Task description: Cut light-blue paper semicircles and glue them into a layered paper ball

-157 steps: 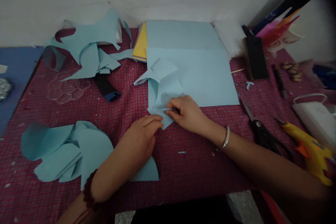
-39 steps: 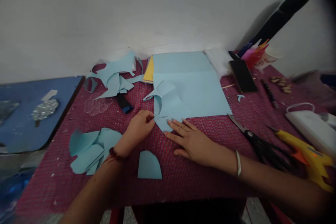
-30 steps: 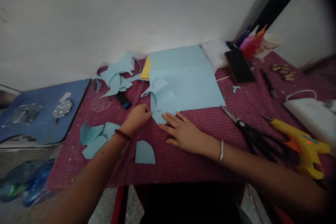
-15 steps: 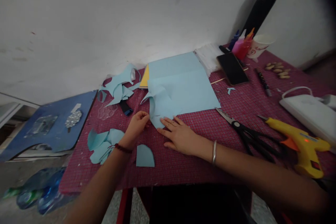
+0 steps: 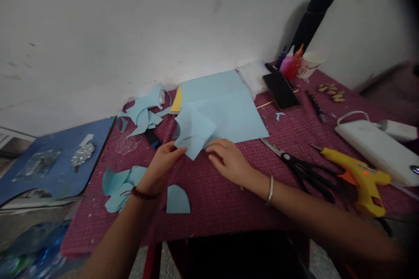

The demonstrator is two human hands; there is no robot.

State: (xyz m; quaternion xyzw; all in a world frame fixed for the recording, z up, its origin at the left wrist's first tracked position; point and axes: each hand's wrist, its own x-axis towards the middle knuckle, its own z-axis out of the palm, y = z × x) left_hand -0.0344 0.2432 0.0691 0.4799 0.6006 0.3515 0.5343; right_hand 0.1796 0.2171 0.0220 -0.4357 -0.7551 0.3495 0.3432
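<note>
A light blue paper piece (image 5: 195, 126) with angular corners and a short dark mark is lifted at its near end, over a larger light blue sheet (image 5: 240, 115). My left hand (image 5: 166, 157) pinches its lower left corner between thumb and fingers. At its right edge is my right hand (image 5: 229, 159), fingers loosely bent and thumb apart, with no firm hold visible. A blue quarter-circle paper piece (image 5: 178, 199) lies flat nearer me. Left of my left wrist sits a pile of cut blue paper pieces (image 5: 119, 187).
Black-handled scissors (image 5: 294, 165), a yellow glue gun (image 5: 358, 178) with a lit red light and a white power bank-like box (image 5: 376, 146) lie right. Behind are a phone (image 5: 280, 90), bottles (image 5: 290, 65) and a paper cup (image 5: 309, 65). Paper scraps (image 5: 144, 111) lie back left.
The near end of the paper piece has come up off the table. My right hand, flat on it before, has lifted and bent its fingers. The view has shifted slightly.
</note>
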